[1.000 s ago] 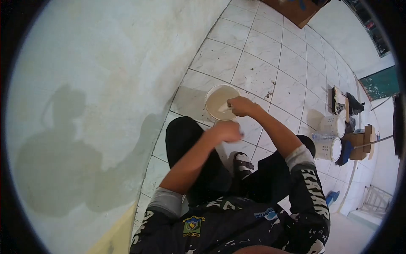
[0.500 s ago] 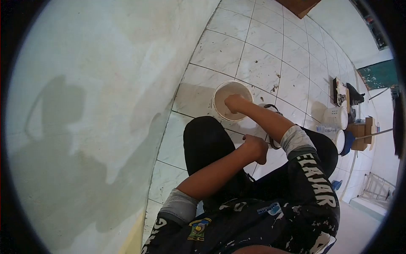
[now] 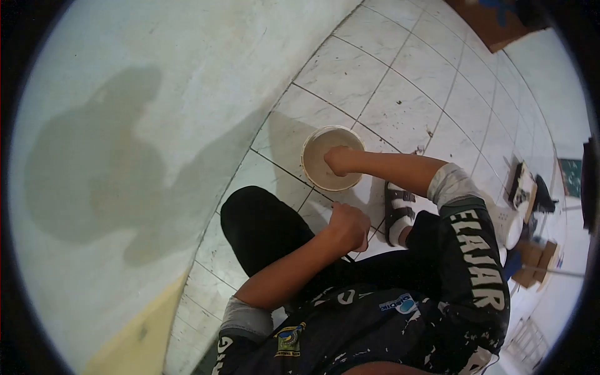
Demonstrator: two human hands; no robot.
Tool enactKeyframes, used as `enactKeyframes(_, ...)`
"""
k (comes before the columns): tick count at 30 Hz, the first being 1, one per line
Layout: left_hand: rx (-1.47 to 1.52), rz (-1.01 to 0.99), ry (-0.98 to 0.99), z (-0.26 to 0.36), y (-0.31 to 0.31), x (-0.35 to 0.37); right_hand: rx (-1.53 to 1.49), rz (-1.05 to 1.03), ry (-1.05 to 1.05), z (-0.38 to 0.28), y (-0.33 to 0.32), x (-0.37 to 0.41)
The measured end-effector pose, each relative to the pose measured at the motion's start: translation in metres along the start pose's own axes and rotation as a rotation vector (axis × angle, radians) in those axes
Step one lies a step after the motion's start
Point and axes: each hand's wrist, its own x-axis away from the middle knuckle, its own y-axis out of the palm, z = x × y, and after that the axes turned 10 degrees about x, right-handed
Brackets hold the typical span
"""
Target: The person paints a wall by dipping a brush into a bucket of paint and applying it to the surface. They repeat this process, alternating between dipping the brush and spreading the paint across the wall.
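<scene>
A round white bucket [image 3: 307, 167] stands on the tiled floor near the wall, with a pale, whitish inside. My right hand [image 3: 339, 160] reaches into it from the right, its fingers curled and pointing down; whatever they may grip is hidden. Closer to my body, my left hand [image 3: 350, 226] is held in a loose fist above the floor, between my black-clad knee [image 3: 262, 225] and a sandalled foot [image 3: 399, 212]. Nothing shows in the left fist, and it does not touch the bucket.
A pale wall [image 3: 206, 94] with my shadow runs along the left. Small debris [image 3: 420, 150] lies on the tiles. At the right are another white bucket [image 3: 507, 226], cardboard boxes [image 3: 534, 259] and a tray [image 3: 524, 187]. A brown box [image 3: 494, 25] is at the top right.
The view has shifted and turned. My right hand stays inside the bucket, its forearm now more level. My left fist is nearer the bucket, and more of the sandalled foot shows.
</scene>
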Motion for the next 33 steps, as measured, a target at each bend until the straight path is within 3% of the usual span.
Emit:
enactKeyframes(3,0.04,0.042,-0.056,0.011,-0.003,-0.013,0.119,-0.12,-0.191,0.015,-0.043,0.016)
enactKeyframes(7,0.036,0.124,-0.174,0.032,-0.002,-0.046,0.039,-0.305,-0.211,0.05,-0.092,0.053)
enactKeyframes(9,0.016,0.111,-0.224,0.045,-0.009,-0.065,-0.287,-0.366,-0.298,0.086,-0.1,0.053)
enactKeyframes(10,-0.029,0.049,-0.229,0.054,-0.011,-0.072,-0.243,-0.378,-0.34,0.1,-0.101,0.051)
enactKeyframes(12,0.055,0.024,-0.271,0.069,-0.011,-0.085,-0.516,-0.492,-0.455,0.13,-0.108,0.046)
enactKeyframes(13,0.108,-0.026,-0.269,0.075,-0.013,-0.09,-0.482,-0.496,-0.486,0.145,-0.106,0.04)
enactKeyframes(16,0.118,0.06,-0.335,0.098,-0.019,-0.087,-0.666,-0.564,-0.618,0.176,-0.097,0.02)
enactKeyframes(17,0.141,0.073,-0.369,0.107,-0.019,-0.082,-0.804,-0.604,-0.576,0.184,-0.093,0.016)
enactKeyframes(18,0.185,0.159,-0.381,0.117,-0.021,-0.074,-0.941,-0.653,-0.521,0.189,-0.091,0.013)
enactKeyframes(19,0.224,0.248,-0.394,0.121,-0.021,-0.068,-0.962,-0.545,-0.423,0.189,-0.091,0.014)
enactKeyframes(22,0.51,0.318,-0.442,0.112,-0.011,-0.054,-1.033,-0.721,-0.683,0.2,-0.087,-0.016)
enactKeyframes(26,0.412,0.2,-0.626,0.084,-0.003,-0.037,-1.323,-0.862,-0.787,0.206,-0.083,-0.042)
enactKeyframes(27,0.407,0.131,-0.645,0.077,-0.006,-0.037,-1.445,-0.841,-0.903,0.205,-0.081,-0.044)
enactKeyframes(30,0.327,0.2,-0.575,0.072,0.0,-0.035,-1.653,-0.876,-0.946,0.203,-0.083,-0.046)
enactKeyframes(32,0.396,0.134,-0.547,0.073,-0.004,-0.032,-1.739,-0.806,-0.846,0.2,-0.088,-0.035)
enactKeyframes(33,0.449,0.096,-0.502,0.073,-0.004,-0.029,-1.676,-0.832,-0.963,0.197,-0.094,-0.031)
